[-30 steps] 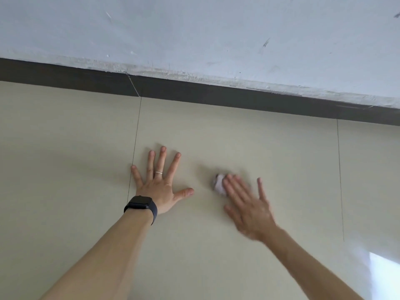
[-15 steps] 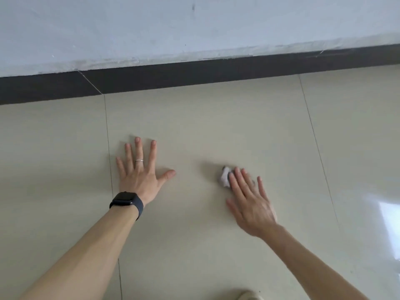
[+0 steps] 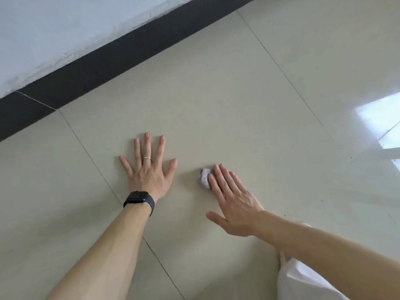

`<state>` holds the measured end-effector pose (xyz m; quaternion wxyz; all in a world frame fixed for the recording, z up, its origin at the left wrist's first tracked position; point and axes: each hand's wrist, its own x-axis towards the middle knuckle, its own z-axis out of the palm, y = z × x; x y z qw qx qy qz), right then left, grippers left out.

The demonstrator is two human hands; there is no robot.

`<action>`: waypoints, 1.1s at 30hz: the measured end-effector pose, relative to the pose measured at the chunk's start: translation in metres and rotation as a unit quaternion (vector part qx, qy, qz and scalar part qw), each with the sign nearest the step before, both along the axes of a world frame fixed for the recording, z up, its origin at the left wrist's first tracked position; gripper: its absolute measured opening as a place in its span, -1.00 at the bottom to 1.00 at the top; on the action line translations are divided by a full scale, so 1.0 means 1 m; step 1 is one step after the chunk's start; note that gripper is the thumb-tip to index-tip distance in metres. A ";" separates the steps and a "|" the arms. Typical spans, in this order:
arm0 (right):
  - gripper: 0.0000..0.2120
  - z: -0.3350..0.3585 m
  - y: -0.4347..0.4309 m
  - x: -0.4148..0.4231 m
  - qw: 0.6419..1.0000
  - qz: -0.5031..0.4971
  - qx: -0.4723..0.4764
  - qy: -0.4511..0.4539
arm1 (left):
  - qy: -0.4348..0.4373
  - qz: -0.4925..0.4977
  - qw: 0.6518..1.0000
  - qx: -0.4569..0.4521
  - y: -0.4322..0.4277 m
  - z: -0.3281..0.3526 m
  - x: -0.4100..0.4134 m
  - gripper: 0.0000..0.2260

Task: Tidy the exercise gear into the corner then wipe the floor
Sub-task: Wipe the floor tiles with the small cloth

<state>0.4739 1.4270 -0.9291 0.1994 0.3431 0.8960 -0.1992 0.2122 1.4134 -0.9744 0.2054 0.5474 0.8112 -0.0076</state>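
Observation:
My left hand [image 3: 149, 172] lies flat on the beige tiled floor [image 3: 216, 105], fingers spread, with a ring and a dark watch on the wrist. My right hand [image 3: 232, 198] presses a small crumpled whitish wipe [image 3: 204, 178] against the floor under its extended fingers. Only the wipe's left part shows beyond the fingertips. No exercise gear is in view.
A dark skirting board [image 3: 108, 61] runs diagonally along the base of a white wall [image 3: 54, 29] at the upper left. Bright window glare [image 3: 378, 113] reflects off the tiles at the right. White clothing [image 3: 303, 280] shows at the bottom right.
The view has swung so the skirting now runs diagonally. My right hand with the wipe has slid a little over the floor. My left hand stays planted.

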 end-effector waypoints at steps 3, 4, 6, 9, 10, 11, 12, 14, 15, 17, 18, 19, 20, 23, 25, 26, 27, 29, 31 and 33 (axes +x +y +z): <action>-0.25 -0.007 -0.004 0.019 0.999 0.005 0.038 0.002 | 0.010 -0.003 0.999 0.044 -0.002 -0.007 0.001 -0.36; -0.25 -0.011 0.012 0.022 0.996 -0.051 0.070 -0.005 | 0.013 -0.003 0.998 0.056 -0.002 -0.010 0.001 -0.36; -0.24 -0.016 0.058 0.021 0.960 -0.267 0.078 -0.032 | 0.019 -0.002 0.997 0.071 -0.003 -0.015 0.002 -0.37; -0.21 -0.020 0.085 0.007 0.849 -0.525 0.056 0.003 | 0.024 -0.005 0.997 0.080 -0.004 -0.018 0.001 -0.36; -0.20 -0.024 0.071 -0.004 0.851 -0.522 0.063 0.015 | 0.026 -0.006 0.997 0.079 -0.003 -0.018 0.001 -0.36; -0.20 -0.026 0.045 -0.017 0.869 -0.488 0.075 0.028 | 0.026 -0.004 0.997 0.075 -0.002 -0.017 0.001 -0.36; -0.19 -0.024 0.011 -0.033 0.895 -0.436 0.081 0.044 | 0.025 -0.002 0.997 0.071 -0.002 -0.016 0.001 -0.35; -0.18 -0.018 -0.066 -0.053 0.938 -0.336 0.065 0.054 | 0.022 -0.004 0.997 0.070 -0.003 -0.015 0.002 -0.35; -0.18 -0.018 -0.096 -0.056 0.954 -0.288 0.063 0.060 | 0.020 -0.005 0.997 0.069 -0.003 -0.014 0.002 -0.35; -0.24 -0.020 -0.110 -0.038 0.967 -0.231 0.071 0.079 | 0.016 -0.006 0.998 0.065 -0.004 -0.014 0.001 -0.34; -0.28 -0.022 -0.102 -0.023 0.966 -0.233 0.085 0.070 | 0.018 -0.008 0.998 0.062 -0.004 -0.015 0.001 -0.34; -0.29 -0.026 -0.087 -0.006 0.959 -0.257 0.113 0.042 | 0.022 -0.010 0.998 0.060 -0.004 -0.016 0.001 -0.35; -0.29 -0.029 -0.067 0.013 0.941 -0.306 0.142 0.007 | 0.024 -0.013 0.998 0.060 -0.004 -0.017 0.001 -0.35; -0.28 -0.027 -0.005 0.070 0.815 -0.564 0.117 -0.062 | 0.023 -0.015 0.997 0.070 -0.005 -0.020 0.000 -0.35; -0.26 -0.025 0.001 0.075 0.747 -0.657 0.087 -0.044 | 0.023 -0.017 0.997 0.074 -0.004 -0.021 0.001 -0.35; -0.24 -0.026 -0.010 0.066 0.748 -0.657 0.087 -0.033 | 0.022 -0.016 0.997 0.074 -0.004 -0.020 0.001 -0.35; -0.21 -0.028 -0.032 0.050 0.770 -0.629 0.101 -0.030 | 0.021 -0.015 0.997 0.076 -0.005 -0.019 0.001 -0.34; -0.17 -0.026 -0.097 0.006 0.842 -0.525 0.119 -0.008 | 0.023 -0.016 0.997 0.074 -0.004 -0.017 0.001 -0.34; -0.17 -0.024 -0.159 -0.021 0.914 -0.393 0.099 0.005 | 0.020 -0.021 0.997 0.071 -0.004 -0.015 0.001 -0.34; -0.21 -0.025 -0.167 -0.010 0.948 -0.306 0.087 0.018 | 0.021 -0.030 0.997 0.074 -0.004 -0.015 -0.002 -0.32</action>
